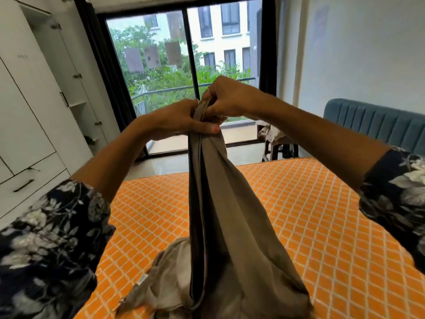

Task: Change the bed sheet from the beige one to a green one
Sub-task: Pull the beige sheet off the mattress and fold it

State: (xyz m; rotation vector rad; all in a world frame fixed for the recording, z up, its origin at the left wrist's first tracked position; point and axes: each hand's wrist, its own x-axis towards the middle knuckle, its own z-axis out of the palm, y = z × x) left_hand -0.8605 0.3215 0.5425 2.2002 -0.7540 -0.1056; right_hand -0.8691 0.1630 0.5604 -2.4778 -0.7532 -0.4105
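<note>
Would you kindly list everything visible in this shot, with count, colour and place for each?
beige sheet: one, beige, held up at centre, lower end bunched on the mattress
mattress: one, orange with white lattice, bare, lower half
headboard: one, blue, right
wardrobe: one, white, left
glass door: one, black frame, centre back
chair: one, dark, cloth on it, by the door
left hand: one, fingers grip the sheet's top
right hand: one, fingers grip the sheet's top

No legible text anywhere
</note>
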